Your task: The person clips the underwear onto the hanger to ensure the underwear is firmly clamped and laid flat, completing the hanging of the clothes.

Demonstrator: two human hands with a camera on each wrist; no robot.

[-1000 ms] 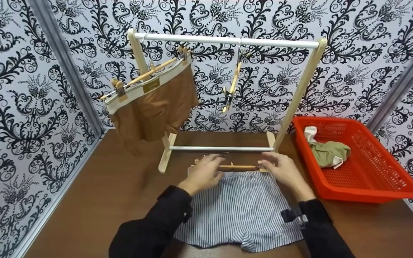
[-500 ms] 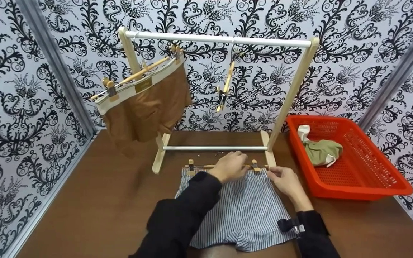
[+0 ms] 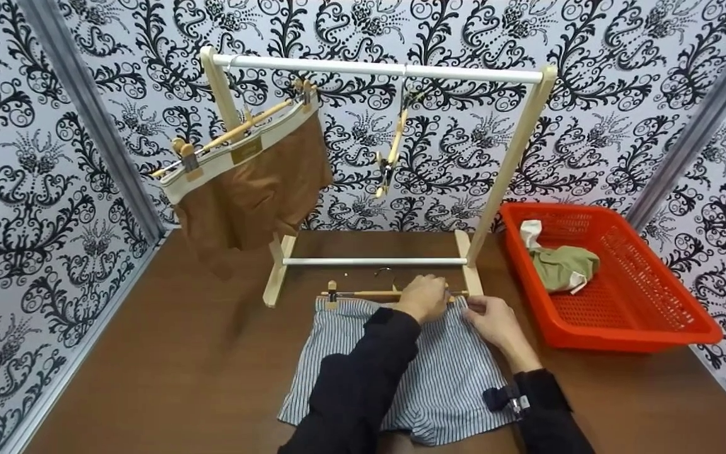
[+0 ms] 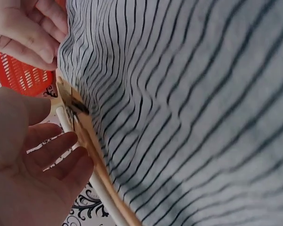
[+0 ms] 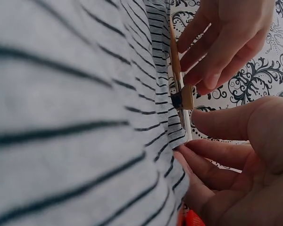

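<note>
Blue-and-white striped shorts lie flat on the table, waistband toward the rack. A wooden clip hanger lies along that waistband; its left clip sits on the fabric. My left hand is over the hanger's right end. In the left wrist view, its loosely bent fingers are beside the right clip, with nothing visible between thumb and fingers. My right hand pinches the right corner of the waistband; in the right wrist view, its fingertips are at the cloth edge, just beyond the clip.
A rack with a white bar stands behind. Brown shorts hang clipped on its left, and a bare hanger hangs mid-bar. At right, a red basket holds a green-and-white garment. Patterned walls enclose the table.
My left hand has moved right along the hanger to its right clip. My right hand has come down from the clip to the waistband corner. The view has shifted slightly.
</note>
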